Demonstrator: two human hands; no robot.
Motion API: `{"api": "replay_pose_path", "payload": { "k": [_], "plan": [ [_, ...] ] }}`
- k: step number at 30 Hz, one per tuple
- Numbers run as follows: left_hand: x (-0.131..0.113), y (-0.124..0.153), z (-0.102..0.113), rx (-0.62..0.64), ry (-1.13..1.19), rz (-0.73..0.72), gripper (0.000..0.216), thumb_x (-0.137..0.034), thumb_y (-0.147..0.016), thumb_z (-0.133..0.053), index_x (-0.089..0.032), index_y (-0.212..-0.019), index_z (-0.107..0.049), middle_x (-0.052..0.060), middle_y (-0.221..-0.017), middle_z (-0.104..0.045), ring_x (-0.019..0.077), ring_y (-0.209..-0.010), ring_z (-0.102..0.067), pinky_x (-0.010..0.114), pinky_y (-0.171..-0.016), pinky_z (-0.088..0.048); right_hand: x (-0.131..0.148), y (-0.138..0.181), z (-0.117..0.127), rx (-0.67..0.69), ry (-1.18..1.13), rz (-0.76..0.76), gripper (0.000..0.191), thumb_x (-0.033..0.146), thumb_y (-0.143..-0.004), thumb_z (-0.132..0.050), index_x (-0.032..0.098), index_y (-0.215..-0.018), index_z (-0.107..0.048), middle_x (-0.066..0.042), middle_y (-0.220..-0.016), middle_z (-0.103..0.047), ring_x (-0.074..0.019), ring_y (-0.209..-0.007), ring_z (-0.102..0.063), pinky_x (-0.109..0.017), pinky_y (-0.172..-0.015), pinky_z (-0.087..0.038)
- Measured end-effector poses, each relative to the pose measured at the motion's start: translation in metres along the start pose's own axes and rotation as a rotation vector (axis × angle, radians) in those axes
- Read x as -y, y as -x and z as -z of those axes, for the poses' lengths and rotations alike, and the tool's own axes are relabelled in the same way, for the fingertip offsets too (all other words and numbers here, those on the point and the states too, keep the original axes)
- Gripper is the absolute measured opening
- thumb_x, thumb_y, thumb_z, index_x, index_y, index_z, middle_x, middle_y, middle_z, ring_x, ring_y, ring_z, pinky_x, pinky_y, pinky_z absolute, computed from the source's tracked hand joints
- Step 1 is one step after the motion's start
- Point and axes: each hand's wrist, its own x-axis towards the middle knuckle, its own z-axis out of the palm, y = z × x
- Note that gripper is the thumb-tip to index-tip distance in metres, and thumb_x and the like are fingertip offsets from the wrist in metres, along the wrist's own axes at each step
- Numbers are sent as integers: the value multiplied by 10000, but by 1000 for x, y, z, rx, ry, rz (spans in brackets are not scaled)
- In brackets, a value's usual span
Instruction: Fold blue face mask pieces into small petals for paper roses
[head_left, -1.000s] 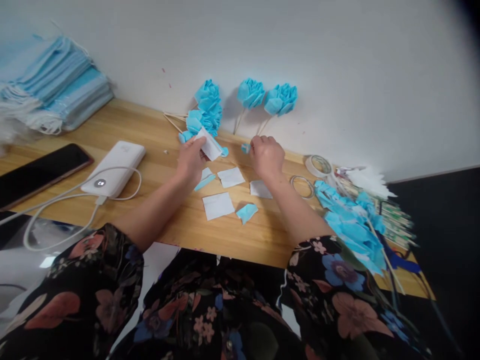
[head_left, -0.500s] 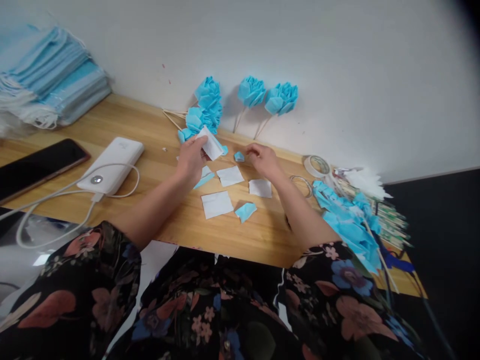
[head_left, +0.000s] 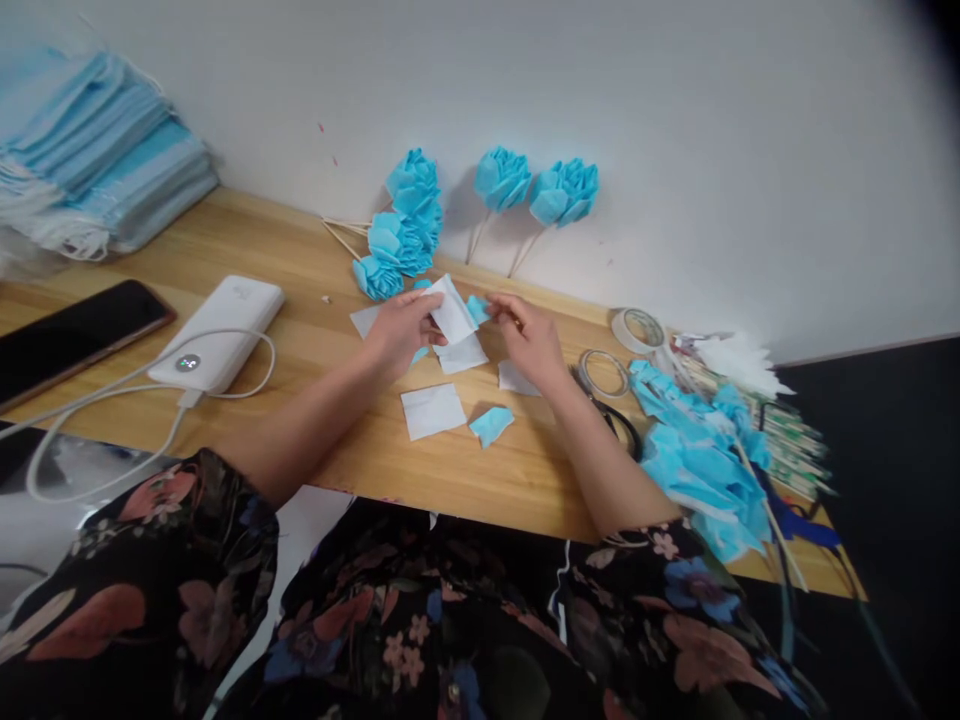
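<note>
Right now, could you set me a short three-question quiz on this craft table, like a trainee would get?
1. True or false: a white cable is plugged into the white rectangular power bank.
2. The left hand holds: A) a white folded fabric sheet; B) black scissors; C) a black phone.
3. Which hand pinches the small blue folded fabric piece?
Key: 1 true; 2 A; 3 the right hand.
</note>
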Motion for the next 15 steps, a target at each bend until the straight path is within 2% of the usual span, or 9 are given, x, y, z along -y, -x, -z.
{"api": "replay_pose_path", "payload": {
  "k": [5, 9, 12, 15],
  "plan": [
    [-4, -2, 0, -44, -2, -16, 72, -176, -861, -613, -138, -801, -602, 23, -646, -665, 128, -527, -608, 224, -475, -461, -9, -2, -4, 32, 46, -132, 533, 137, -872, -369, 185, -1367, -561, -89, -1122, -739, -223, -891, -738, -440, -929, -567],
    [-7, -6, 2, -59, 2, -28, 61, -166, -867, -596, -138, -813, -599, 17, -650, -665, 123, -514, -596, 223, -459, -444, -6, -3, 7, 49, 249, -113, 601, 156, -921, -360, 220, -1515, -433, -116, -1267, -702, -276, -1080, -705, -482, -979, -539],
    [-6, -4, 2, -21, -17, 1, 60, -166, -877, -592, -125, -836, -609, 24, -669, -675, 118, -501, -588, 224, -450, -437, -7, 0, 20, 116, 340, -81, 592, 162, -932, -368, 214, -1516, -450, -137, -1346, -668, -311, -1184, -662, -512, -1003, -523],
    [-5, 0, 0, 47, -81, 50, 97, -175, -898, -591, -103, -845, -629, 36, -666, -680, 113, -489, -594, 220, -449, -439, -6, 6, 31, 112, 303, -44, 548, 203, -942, -399, 226, -1481, -496, -128, -1375, -654, -302, -1191, -653, -517, -1015, -520]
  ]
}}
